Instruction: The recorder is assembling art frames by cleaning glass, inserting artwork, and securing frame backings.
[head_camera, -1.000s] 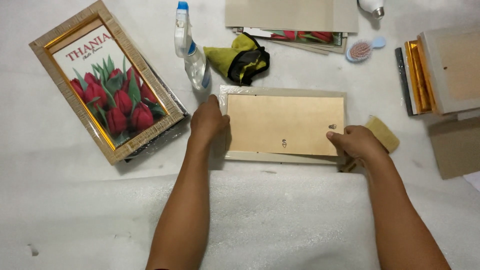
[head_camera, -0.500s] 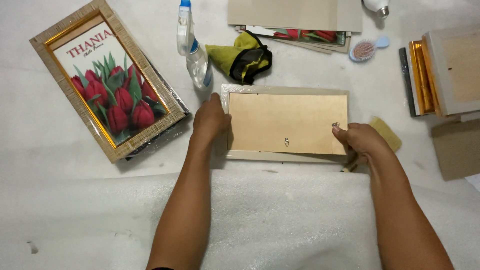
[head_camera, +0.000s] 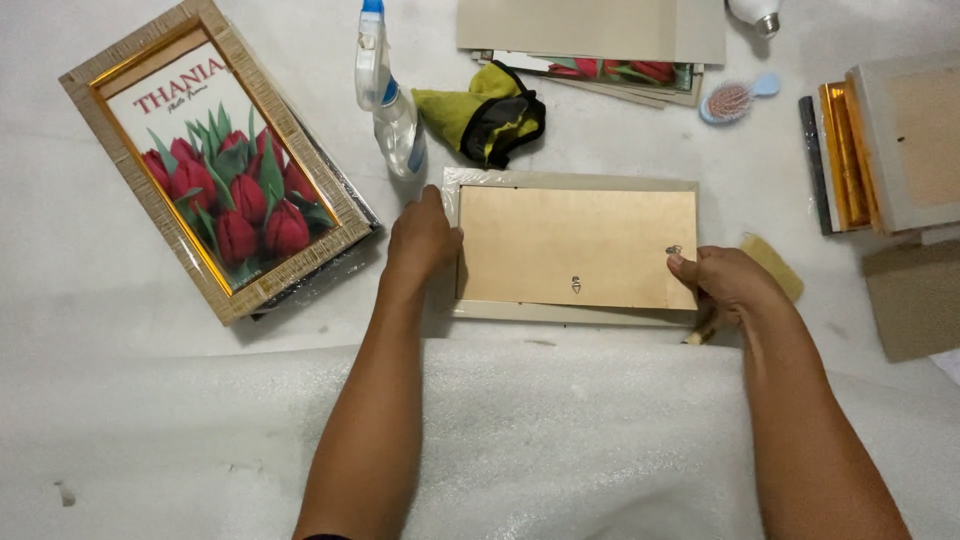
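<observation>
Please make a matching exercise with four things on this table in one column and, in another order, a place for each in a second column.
1. spray bottle
2. tulip picture frame
3. small pink brush
4. face-down frame

a. between both hands
b. far left, face up
c. just left of the yellow-green cloth
d. right of the stacked prints

Pairs: 1-c, 2-b, 3-d, 4-a

The white worktop (head_camera: 90, 330) carries a face-down picture frame (head_camera: 575, 245) at its middle, with a sheet of white foam wrap (head_camera: 560, 440) spread along the near edge. To the left lies a gold-edged frame with red tulips (head_camera: 215, 160); behind the middle frame lie a spray bottle (head_camera: 388, 100), a yellow-and-black cloth (head_camera: 485, 115) and stacked prints (head_camera: 600, 40). More frames (head_camera: 880, 150), a small brush (head_camera: 732, 98) and brown card (head_camera: 915, 295) lie to the right.
</observation>
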